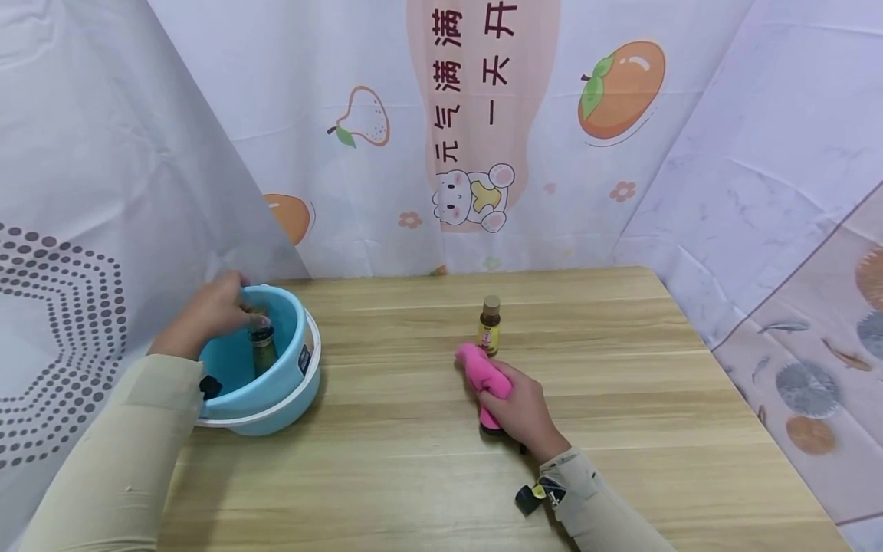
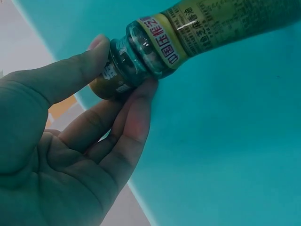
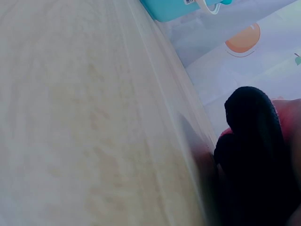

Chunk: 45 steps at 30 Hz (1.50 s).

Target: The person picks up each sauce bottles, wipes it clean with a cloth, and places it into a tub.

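At the left, my left hand (image 1: pixel 219 307) reaches into a light blue bucket (image 1: pixel 295 360). In the left wrist view, its thumb and fingers pinch the brownish cap of a glass bottle (image 2: pixel 207 23) with a printed label. The bottle is tilted in that view, and the bucket's blue wall lies behind it. Near the table's middle, my right hand (image 1: pixel 524 406) grips a bunched pink-and-black cloth item (image 1: pixel 483 376) that looks like a glove; black finger-like parts show in the right wrist view. Just beyond it stands a small brown bottle (image 1: pixel 490 330) with a yellow label.
The bucket sits tilted inside a white-rimmed blue basin (image 1: pixel 283 414) on the wooden table (image 1: pixel 386 468). Printed curtains (image 1: pixel 372 199) hang along the table's back and sides. A black strap device (image 1: pixel 552 492) is on my right wrist.
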Each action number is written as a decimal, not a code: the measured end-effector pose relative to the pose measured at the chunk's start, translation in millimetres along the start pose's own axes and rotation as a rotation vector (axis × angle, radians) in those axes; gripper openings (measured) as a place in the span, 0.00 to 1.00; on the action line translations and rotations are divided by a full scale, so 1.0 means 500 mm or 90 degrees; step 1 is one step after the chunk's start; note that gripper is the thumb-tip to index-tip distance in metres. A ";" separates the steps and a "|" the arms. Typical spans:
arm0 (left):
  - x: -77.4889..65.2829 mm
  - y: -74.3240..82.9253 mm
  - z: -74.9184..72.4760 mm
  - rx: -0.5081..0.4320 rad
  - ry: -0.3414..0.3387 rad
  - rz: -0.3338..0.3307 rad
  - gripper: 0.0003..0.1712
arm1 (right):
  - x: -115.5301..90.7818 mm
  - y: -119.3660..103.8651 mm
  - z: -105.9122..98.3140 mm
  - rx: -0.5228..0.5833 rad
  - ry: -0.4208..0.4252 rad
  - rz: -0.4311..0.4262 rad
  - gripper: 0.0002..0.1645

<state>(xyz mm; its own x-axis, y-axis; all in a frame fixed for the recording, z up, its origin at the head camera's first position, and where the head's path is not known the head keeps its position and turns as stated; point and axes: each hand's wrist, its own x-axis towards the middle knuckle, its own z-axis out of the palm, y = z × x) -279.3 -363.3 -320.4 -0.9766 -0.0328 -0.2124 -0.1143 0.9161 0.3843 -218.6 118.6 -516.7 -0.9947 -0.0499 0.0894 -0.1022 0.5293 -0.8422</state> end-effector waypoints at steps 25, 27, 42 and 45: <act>0.007 0.005 -0.001 0.014 0.012 -0.050 0.58 | -0.001 -0.009 -0.004 0.018 -0.011 0.019 0.31; 0.007 0.007 -0.002 0.017 0.015 -0.052 0.57 | -0.005 -0.012 -0.008 0.024 -0.018 0.021 0.32; -0.019 0.056 -0.037 0.085 0.036 -0.012 0.49 | -0.016 0.020 -0.095 0.248 -0.068 0.006 0.28; -0.029 0.101 -0.046 0.106 0.042 0.000 0.48 | -0.012 0.025 -0.110 0.299 -0.061 0.004 0.28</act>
<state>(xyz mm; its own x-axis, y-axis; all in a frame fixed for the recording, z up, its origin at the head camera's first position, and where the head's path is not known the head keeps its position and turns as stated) -275.2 -325.8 -277.0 -0.9871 -0.0534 -0.1512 -0.0876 0.9695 0.2291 -213.5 172.1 -498.8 -0.9891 -0.1375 0.0530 -0.0658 0.0907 -0.9937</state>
